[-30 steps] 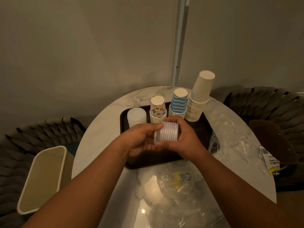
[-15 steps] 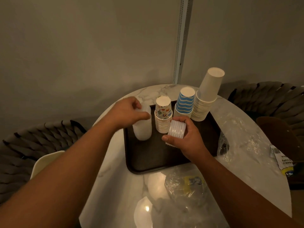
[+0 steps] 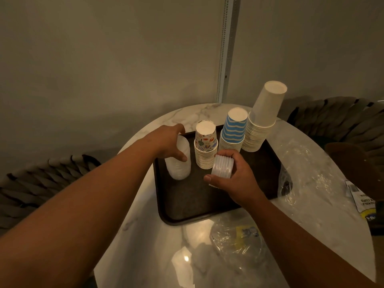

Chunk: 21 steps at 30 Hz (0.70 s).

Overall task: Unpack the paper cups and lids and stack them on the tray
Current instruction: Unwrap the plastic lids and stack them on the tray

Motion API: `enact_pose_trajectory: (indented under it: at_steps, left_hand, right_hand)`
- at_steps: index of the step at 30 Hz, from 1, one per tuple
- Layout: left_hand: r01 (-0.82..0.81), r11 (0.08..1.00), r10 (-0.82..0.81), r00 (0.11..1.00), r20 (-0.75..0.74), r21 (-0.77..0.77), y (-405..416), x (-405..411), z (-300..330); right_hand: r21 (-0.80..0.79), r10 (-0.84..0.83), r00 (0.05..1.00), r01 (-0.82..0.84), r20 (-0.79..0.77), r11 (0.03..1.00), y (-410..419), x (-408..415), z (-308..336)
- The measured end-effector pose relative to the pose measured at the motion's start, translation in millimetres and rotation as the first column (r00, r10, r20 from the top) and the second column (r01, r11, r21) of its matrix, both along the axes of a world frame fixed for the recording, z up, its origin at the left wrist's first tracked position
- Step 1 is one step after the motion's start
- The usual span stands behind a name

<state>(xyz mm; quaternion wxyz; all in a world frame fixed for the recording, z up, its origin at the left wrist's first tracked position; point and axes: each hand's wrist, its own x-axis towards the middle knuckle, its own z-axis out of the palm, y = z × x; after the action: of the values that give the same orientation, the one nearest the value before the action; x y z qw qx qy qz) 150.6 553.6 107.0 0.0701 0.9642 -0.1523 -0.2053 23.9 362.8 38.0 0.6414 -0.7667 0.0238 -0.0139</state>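
Observation:
A dark tray (image 3: 187, 201) lies on the round marble table (image 3: 141, 235). Along its far side stand three upside-down cup stacks: patterned cups (image 3: 205, 150), blue-striped cups (image 3: 232, 132) and tall plain white cups (image 3: 262, 119). At the tray's left end stands a stack of translucent lids (image 3: 178, 169). My left hand (image 3: 170, 143) is wrapped over the top of that stack. My right hand (image 3: 232, 179) holds a short stack of white lids (image 3: 222, 167) on its side, just above the tray in front of the patterned cups.
Crumpled clear plastic wrappers lie on the table near me (image 3: 236, 235) and to the right (image 3: 307, 173), one with a printed label (image 3: 361, 202). Woven chairs stand at the left (image 3: 41, 183) and right (image 3: 332, 119). A wall is close behind.
My left hand let go of the short lid stack and moved left onto the translucent lid stack. My right hand kept the short stack and lowered it toward the tray.

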Motion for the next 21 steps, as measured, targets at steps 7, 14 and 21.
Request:
enact_pose_trajectory:
  at_steps: [7,14,21]
  left_hand:
    - [0.050,0.991,-0.049,0.999,-0.014,0.122,-3.3,-6.2,-13.4]
    - [0.012,0.995,-0.007,0.999,-0.054,0.100,-3.8,-8.0,-11.2]
    - [-0.079,0.951,0.156,0.958,0.241,-0.300,-10.2,-52.6,33.1]
  right_hand:
    - [-0.001,0.001,1.000,-0.001,0.013,1.000,-2.0,1.6,-1.5]
    - [-0.003,-0.014,0.999,0.014,0.046,1.000,-5.6,-1.9,-0.4]
    - [0.036,0.002,0.998,-0.004,0.063,0.999,-9.5,-5.4,9.5]
